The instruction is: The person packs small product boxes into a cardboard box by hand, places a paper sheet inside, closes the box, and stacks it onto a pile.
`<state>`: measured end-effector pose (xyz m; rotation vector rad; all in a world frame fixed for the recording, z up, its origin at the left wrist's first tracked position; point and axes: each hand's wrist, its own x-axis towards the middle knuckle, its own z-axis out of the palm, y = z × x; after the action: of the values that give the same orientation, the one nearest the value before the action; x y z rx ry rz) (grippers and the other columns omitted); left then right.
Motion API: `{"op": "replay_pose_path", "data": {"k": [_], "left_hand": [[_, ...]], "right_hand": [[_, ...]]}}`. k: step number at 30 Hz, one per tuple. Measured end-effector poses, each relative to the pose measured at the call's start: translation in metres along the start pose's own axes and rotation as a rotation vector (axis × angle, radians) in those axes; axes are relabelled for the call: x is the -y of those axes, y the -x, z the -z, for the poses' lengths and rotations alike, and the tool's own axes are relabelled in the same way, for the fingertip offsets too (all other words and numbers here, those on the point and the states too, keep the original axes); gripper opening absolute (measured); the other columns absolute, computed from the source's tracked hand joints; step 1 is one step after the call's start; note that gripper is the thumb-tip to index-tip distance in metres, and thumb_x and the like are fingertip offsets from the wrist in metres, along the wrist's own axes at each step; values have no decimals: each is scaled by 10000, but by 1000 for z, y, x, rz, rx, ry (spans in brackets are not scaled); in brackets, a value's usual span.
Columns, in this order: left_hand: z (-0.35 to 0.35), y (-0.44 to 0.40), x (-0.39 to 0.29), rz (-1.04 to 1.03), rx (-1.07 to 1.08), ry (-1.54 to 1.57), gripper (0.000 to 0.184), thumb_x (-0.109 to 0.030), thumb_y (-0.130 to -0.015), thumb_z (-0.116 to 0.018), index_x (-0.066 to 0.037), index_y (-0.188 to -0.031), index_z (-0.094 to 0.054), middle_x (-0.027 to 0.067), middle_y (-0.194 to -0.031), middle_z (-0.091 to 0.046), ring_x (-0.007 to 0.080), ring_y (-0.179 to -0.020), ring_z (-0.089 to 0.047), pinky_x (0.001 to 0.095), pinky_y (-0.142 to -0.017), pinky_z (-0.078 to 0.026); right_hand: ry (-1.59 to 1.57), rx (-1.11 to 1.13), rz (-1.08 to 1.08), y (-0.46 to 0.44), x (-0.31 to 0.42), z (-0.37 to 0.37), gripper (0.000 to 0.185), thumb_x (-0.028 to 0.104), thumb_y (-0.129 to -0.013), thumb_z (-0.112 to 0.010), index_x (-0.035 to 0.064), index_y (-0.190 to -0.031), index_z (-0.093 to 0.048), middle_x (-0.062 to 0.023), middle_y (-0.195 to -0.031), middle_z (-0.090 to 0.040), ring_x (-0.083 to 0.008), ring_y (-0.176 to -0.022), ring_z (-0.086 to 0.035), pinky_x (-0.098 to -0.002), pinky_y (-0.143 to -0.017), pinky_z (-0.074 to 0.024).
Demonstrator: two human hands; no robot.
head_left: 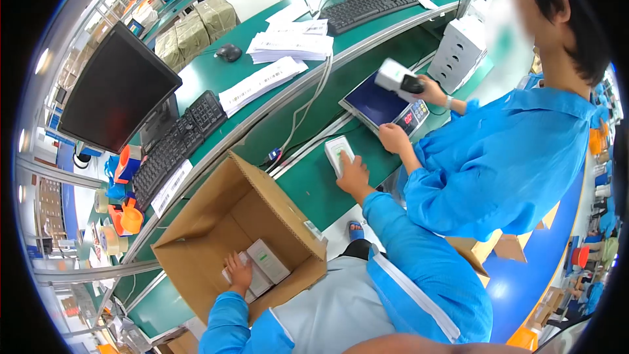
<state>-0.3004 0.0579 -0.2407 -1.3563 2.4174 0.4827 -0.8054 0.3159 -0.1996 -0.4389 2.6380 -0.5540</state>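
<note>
My left hand [238, 273] is inside an open cardboard carton [303, 221], its fingers on a small white box [257, 282]. Beside that one, against the carton's inner side, lies another white box [268, 261]. At the edge of the green bench [313, 187], my right hand [354, 174] grips a slim white box [338, 152] with a small green mark on top. Its fingers lie over the upper face and hide part of it.
A co-worker in a blue jacket [498, 157] stands at right, holding a white box [395, 77] and a dark device over a digital scale [375, 99]. Behind the carton are a keyboard [177, 147], monitor [118, 88] and label stacks [291, 44]. White cartons [458, 52] stand farther back.
</note>
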Motion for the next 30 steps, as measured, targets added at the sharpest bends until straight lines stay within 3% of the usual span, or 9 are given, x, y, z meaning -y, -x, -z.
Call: {"op": "replay_pose_path", "data": {"k": [1,8,12,14,19,22,24,27,30], "left_hand": [[2,-5,-4,-25,20,-77,850,-570,-1033,-547,-50,-1655,-289,227,-1719,-246,452,-1612,-118,643,-1275,-143],[9,-5,-16,-561,-195,-458,786,-511,-1007,-587,-7,-1587,-421,217,-1614,-446,445,-1551,-293,636,-1280,-153],[6,19,-30,-677,-163,-348,856,-498,-953,-660,12,-1591,-403,254,-1622,-406,510,-1531,-268,642,-1283,-133],[31,24,-51,-751,-92,-211,831,-485,-958,-646,-66,-1623,-375,318,-1648,-293,547,-1541,-185,663,-1276,-116],[40,8,-39,-786,-12,-53,796,-474,-1017,-555,-121,-1666,-261,219,-1667,-328,501,-1548,-231,677,-1258,-172],[130,9,-110,-141,386,1502,742,-416,-1037,-566,-117,-1649,-271,179,-1653,-371,428,-1516,-363,641,-1224,-303],[195,47,-131,-382,785,2225,657,-281,-1036,-617,-105,-1599,-328,141,-1601,-441,347,-1451,-479,566,-1199,-396],[179,35,-161,-385,259,1880,598,-152,-1018,-644,-105,-1556,-388,133,-1514,-526,329,-1369,-561,527,-1142,-480],[108,-35,-140,-5,598,1759,550,-106,-1007,-643,-104,-1516,-435,156,-1423,-589,357,-1305,-604,549,-1074,-536]], "right_hand": [[-144,39,-60,-1,13,12,979,347,-795,-838,117,-1629,-381,-270,-1521,-440,-489,-1342,-514,-562,-1087,-479],[-809,-520,891,136,145,91,885,338,-790,-862,87,-1561,-506,-306,-1442,-450,-490,-1290,-554,-505,-1134,-451],[-732,-264,1291,219,190,115,794,306,-795,-866,142,-1515,-576,-307,-1537,-402,-489,-1389,-485,-526,-1128,-458],[-696,-132,1320,238,201,110,779,306,-772,-870,173,-1494,-610,-317,-1535,-417,-504,-1352,-518,-526,-1115,-467],[-470,-15,1063,253,203,82,792,310,-788,-851,216,-1524,-573,-320,-1522,-434,-498,-1309,-547,-527,-1073,-493],[-292,-26,928,251,201,72,816,318,-802,-846,223,-1549,-534,-331,-1531,-417,-502,-1290,-558,-532,-1058,-497],[-210,30,863,252,199,69,831,332,-810,-846,225,-1563,-510,-343,-1533,-404,-503,-1284,-563,-538,-1057,-494],[-132,243,982,250,187,63,802,336,-831,-832,138,-1536,-504,-382,-1530,-378,-529,-1290,-550,-528,-1084,-488],[-125,336,1183,239,164,68,638,293,-896,-788,61,-1449,-571,-300,-1520,-466,-477,-1323,-558,-492,-1120,-482]]}}
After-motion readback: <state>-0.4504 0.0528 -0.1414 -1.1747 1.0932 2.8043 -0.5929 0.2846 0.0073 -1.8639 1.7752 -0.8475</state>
